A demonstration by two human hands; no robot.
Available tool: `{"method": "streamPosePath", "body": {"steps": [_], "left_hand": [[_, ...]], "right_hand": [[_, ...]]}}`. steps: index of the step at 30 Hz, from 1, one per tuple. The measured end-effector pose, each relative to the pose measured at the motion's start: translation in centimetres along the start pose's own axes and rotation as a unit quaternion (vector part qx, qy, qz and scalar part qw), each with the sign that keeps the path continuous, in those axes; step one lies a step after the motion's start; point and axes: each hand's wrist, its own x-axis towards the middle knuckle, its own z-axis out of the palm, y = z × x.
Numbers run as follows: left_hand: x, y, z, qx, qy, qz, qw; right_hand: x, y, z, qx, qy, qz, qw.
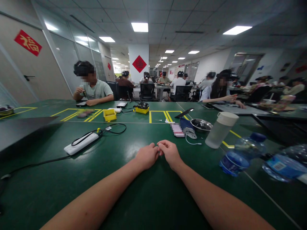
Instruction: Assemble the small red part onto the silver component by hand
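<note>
a white block (82,146) lies left of the hands, its long axis slanting from near left to far right, closer to the left hand (147,156). the two hands meet fingertip to fingertip, loosely curled; whether anything is pinched between them, i cannot tell. the phone (177,130) lies just beyond the right hand (169,152), slightly right, long axis roughly near to far. far left, a red sign (28,42) reads 福; the far pillar's red diamond (139,64) is illegible, as is the blue label (233,162) at right.

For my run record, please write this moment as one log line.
left hand, right hand: fingers together over green table | held: nothing visible | leftward: white power strip | rightward: frosted bottle, blue-capped bottle
</note>
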Motion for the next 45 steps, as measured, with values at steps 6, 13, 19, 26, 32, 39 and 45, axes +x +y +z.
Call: {"method": "streamPosePath", "body": {"steps": [6, 13, 19, 26, 32, 39, 45], "left_hand": [[-0.4, -0.8, -0.3, -0.056, 0.018, 0.048, 0.997], [-0.9, -3.8, -0.3, -0.02, 0.008, -0.037, 0.999], [0.0, -4.0, 0.2, -0.119, 0.095, -0.01, 0.988], [0.8, -3.7, 1.2, -0.169, 0.112, 0.019, 0.979], [0.9, -3.8, 1.0, -0.242, 0.107, -0.01, 0.964], [1.1, -3.4, 1.0, -0.42, 0.088, -0.065, 0.901], [1.3, -3.5, 1.2, -0.475, 0.042, -0.041, 0.878]], "right_hand": [[0.5, 0.9, -0.2, 0.008, 0.092, -0.006, 0.996], [0.0, 0.1, -0.4, -0.399, 0.061, -0.034, 0.914], [-0.5, -0.6, 0.1, -0.553, -0.06, -0.028, 0.831], [-0.4, -0.4, 0.2, -0.548, -0.098, -0.084, 0.827], [-0.1, 0.5, -0.2, -0.465, -0.073, -0.083, 0.878], [0.5, 1.1, -0.8, -0.26, -0.046, -0.066, 0.962], [0.5, 1.2, -0.8, -0.195, -0.045, -0.029, 0.979]]}}
